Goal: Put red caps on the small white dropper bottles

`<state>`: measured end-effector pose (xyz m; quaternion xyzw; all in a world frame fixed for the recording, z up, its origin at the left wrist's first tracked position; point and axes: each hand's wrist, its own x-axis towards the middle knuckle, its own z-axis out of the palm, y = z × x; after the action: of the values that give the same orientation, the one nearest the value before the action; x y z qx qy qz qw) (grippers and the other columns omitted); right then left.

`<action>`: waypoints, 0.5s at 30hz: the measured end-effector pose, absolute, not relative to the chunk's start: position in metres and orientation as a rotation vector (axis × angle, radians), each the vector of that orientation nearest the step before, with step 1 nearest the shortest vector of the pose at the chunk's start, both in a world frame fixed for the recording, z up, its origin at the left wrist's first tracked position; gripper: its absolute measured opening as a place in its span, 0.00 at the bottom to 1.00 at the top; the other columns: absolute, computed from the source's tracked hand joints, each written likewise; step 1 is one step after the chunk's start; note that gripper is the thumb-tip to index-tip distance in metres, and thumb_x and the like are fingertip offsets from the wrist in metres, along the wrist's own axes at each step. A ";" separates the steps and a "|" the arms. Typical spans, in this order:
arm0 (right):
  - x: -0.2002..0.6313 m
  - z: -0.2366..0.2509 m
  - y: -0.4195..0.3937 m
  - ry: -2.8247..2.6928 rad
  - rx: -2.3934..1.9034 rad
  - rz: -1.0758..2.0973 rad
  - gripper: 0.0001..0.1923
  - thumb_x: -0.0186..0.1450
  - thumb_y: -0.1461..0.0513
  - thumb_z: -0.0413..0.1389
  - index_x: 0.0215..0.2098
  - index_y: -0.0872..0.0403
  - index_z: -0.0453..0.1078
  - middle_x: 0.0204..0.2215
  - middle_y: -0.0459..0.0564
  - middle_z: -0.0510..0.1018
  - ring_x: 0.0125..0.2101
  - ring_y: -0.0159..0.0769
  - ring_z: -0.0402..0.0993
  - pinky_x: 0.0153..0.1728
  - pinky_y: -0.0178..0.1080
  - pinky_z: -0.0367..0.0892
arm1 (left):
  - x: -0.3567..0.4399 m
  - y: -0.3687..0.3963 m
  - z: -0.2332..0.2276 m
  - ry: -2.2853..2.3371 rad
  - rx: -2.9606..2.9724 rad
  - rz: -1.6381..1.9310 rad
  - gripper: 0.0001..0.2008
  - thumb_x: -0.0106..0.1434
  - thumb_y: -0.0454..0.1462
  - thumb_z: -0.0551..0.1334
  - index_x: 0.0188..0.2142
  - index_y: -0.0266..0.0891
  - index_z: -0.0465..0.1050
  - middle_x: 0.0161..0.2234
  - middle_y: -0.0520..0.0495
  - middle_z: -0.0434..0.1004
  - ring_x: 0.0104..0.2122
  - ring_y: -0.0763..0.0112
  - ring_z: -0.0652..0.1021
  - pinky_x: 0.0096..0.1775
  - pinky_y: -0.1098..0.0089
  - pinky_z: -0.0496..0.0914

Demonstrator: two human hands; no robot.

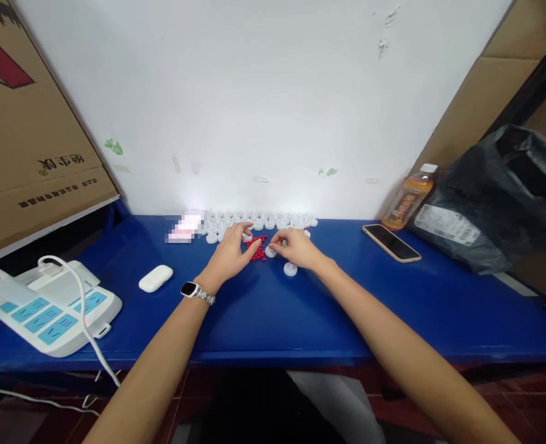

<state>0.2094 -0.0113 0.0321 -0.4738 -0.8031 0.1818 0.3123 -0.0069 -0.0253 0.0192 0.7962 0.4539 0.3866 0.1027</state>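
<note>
My left hand (230, 251) has its thumb and fingers apart beside a small pile of red pieces (256, 249), with nothing gripped between them. At the pile's right edge, my right hand (298, 248) is closed in a pinch at the top of a round white cap (270, 252). Whether a red piece is also between those fingertips is too small to tell. Just below the right hand, another white cap (290, 269) stands on the table. Behind both hands, several white caps (258, 223) stand in rows along the wall, partly hidden by my fingers.
On the blue table (273, 320) lie a white earbud case (156, 279) and a white power strip (53, 314) with a cable at left. To the right are a phone (392, 242), an orange drink bottle (408, 198) and a dark plastic bag (490, 191). A cardboard box (37, 135) stands left.
</note>
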 end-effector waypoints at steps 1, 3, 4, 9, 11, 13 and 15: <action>0.211 0.033 -0.011 -2.172 -1.300 0.388 0.06 0.63 0.61 0.58 0.32 0.53 0.78 0.29 0.48 0.80 0.33 0.35 0.72 0.39 0.39 0.60 | -0.008 -0.024 0.019 1.355 2.348 1.150 0.22 0.68 0.48 0.58 0.57 0.41 0.64 0.47 0.42 0.73 0.49 0.59 0.73 0.49 0.57 0.71; 0.214 0.035 -0.012 -2.221 -1.414 0.226 0.06 0.62 0.62 0.58 0.32 0.51 0.79 0.31 0.48 0.80 0.39 0.40 0.72 0.45 0.42 0.58 | -0.008 -0.023 0.018 1.364 2.361 1.163 0.20 0.69 0.47 0.58 0.55 0.41 0.66 0.45 0.42 0.73 0.48 0.59 0.73 0.49 0.57 0.70; 0.216 0.036 -0.012 -2.218 -1.470 0.175 0.06 0.62 0.62 0.59 0.32 0.51 0.79 0.31 0.48 0.80 0.41 0.41 0.71 0.46 0.43 0.56 | -0.008 -0.024 0.018 1.361 2.368 1.163 0.19 0.69 0.47 0.58 0.54 0.40 0.67 0.45 0.42 0.73 0.48 0.59 0.73 0.49 0.57 0.70; 0.216 0.043 0.001 -2.115 -1.580 0.152 0.11 0.65 0.55 0.57 0.38 0.51 0.78 0.31 0.49 0.80 0.40 0.43 0.73 0.48 0.46 0.55 | -0.004 -0.026 0.018 1.336 2.379 1.123 0.18 0.70 0.46 0.56 0.54 0.41 0.66 0.45 0.43 0.74 0.48 0.59 0.73 0.50 0.56 0.70; 0.211 0.045 0.015 -2.104 -1.597 0.114 0.13 0.67 0.55 0.54 0.42 0.52 0.77 0.32 0.50 0.81 0.41 0.44 0.73 0.49 0.46 0.54 | -0.004 -0.026 0.019 1.326 2.392 1.109 0.16 0.70 0.45 0.55 0.54 0.41 0.67 0.45 0.43 0.73 0.49 0.59 0.73 0.51 0.56 0.69; 0.204 0.047 0.033 -2.125 -1.652 0.067 0.15 0.67 0.57 0.53 0.47 0.54 0.75 0.35 0.53 0.82 0.44 0.46 0.74 0.50 0.48 0.54 | -0.005 -0.025 0.019 1.318 2.398 1.102 0.15 0.71 0.43 0.54 0.52 0.41 0.67 0.45 0.43 0.73 0.49 0.59 0.73 0.52 0.56 0.69; 0.195 0.049 0.051 -2.170 -1.725 0.022 0.18 0.67 0.59 0.52 0.52 0.56 0.73 0.39 0.57 0.82 0.47 0.48 0.73 0.52 0.49 0.53 | -0.005 -0.024 0.019 1.314 2.395 1.105 0.14 0.71 0.42 0.54 0.52 0.41 0.68 0.45 0.43 0.73 0.49 0.59 0.73 0.52 0.56 0.69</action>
<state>0.1947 0.0508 0.0490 -0.6118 -0.7693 0.0077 0.1837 -0.0054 -0.0240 0.0187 0.8089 0.4437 0.3733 0.0972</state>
